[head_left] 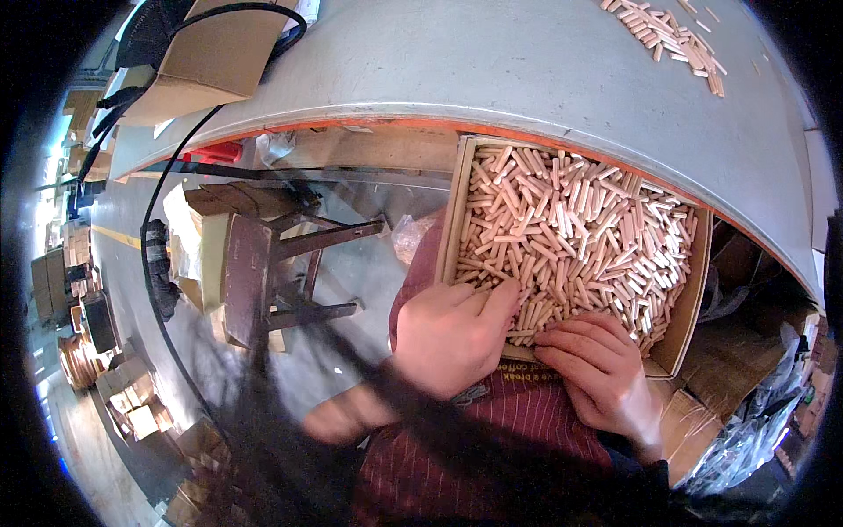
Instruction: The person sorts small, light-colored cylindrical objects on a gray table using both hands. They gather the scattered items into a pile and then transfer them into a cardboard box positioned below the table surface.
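A cardboard box (453,220) full of short, pale wooden dowels (571,228) rests on my lap, its far side against the table edge. At the near left corner of the box, my left hand (452,338) bends its fingers together over the dowels. Its fingertips point down among them, and what they grip is hidden. My right hand (601,369) lies at the near edge of the box, fingers curled together with the tips at the nearest dowels. I cannot see what is under those fingers. A dark red striped apron (527,422) covers my lap.
More dowels (667,39) lie loose on the grey table (439,70). An open carton (215,53) with black cables stands at its far left. A dark wooden stool (250,281) is on the floor to the left. Cardboard and clear plastic wrap (746,448) lie at the right.
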`<state>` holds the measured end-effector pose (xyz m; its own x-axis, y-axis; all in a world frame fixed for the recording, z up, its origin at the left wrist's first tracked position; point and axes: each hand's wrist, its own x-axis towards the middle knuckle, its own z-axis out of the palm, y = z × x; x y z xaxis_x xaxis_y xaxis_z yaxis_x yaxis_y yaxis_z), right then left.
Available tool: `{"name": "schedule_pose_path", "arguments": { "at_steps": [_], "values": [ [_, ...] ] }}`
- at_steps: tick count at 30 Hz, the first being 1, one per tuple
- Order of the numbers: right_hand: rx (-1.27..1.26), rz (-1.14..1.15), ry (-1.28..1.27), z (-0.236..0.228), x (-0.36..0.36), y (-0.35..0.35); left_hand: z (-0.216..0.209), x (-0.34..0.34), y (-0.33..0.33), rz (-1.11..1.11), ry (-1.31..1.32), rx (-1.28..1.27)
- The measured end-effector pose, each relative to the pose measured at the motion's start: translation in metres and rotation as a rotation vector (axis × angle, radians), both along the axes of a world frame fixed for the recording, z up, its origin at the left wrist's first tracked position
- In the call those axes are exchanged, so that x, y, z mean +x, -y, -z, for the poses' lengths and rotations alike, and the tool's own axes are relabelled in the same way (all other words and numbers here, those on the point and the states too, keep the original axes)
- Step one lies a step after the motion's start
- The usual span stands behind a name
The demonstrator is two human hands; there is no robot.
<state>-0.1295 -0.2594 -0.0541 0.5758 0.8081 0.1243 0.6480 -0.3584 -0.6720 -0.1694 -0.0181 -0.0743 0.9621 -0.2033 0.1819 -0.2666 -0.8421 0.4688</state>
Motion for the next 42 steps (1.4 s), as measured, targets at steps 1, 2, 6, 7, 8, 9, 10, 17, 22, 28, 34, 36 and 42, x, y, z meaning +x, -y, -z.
{"name": "schedule_pose_path", "arguments": {
  "at_steps": [1,2,6,7,8,9,10,17,22,28,34,36,42],
  "values": [
    [0.002,0.010,-0.003,0.000,-0.001,0.001,0.001,0.001,0.001,0.014,0.003,0.012],
    [0.005,0.019,-0.007,0.000,-0.001,0.001,0.001,0.003,0.005,0.007,0.028,0.039],
    [0.012,0.007,-0.011,0.000,0.000,0.004,-0.003,0.002,0.006,0.032,-0.049,0.009],
    [0.023,0.004,-0.019,0.000,0.001,0.004,-0.005,0.002,0.005,0.003,-0.075,-0.059],
    [0.033,0.002,-0.027,-0.001,0.003,0.004,-0.008,0.002,0.004,-0.027,-0.100,-0.127],
    [0.044,0.012,-0.034,0.000,0.003,0.005,-0.008,0.003,0.002,-0.050,-0.137,-0.296],
    [0.050,0.047,-0.040,-0.001,0.003,0.005,-0.009,0.005,0.001,-0.073,-0.175,-0.465],
    [0.131,0.218,-0.097,-0.005,-0.002,0.008,-0.024,0.011,-0.021,-0.118,-0.557,-1.217],
    [0.146,0.365,-0.164,-0.005,-0.006,0.014,-0.031,0.020,-0.025,-0.275,-0.549,-1.421],
    [0.167,0.414,-0.240,-0.005,-0.007,0.013,-0.032,0.019,-0.035,-0.304,-0.604,-1.661],
    [0.131,0.406,-0.237,-0.008,-0.004,0.009,-0.030,0.018,-0.043,-0.368,-0.519,-1.670],
    [0.133,0.382,-0.215,-0.008,0.002,0.004,-0.019,0.015,-0.052,-0.314,-0.531,-1.747],
    [0.019,0.273,-0.019,-0.012,0.023,-0.031,-0.009,0.011,-0.052,-0.350,-0.489,-1.859]
  ]
}}
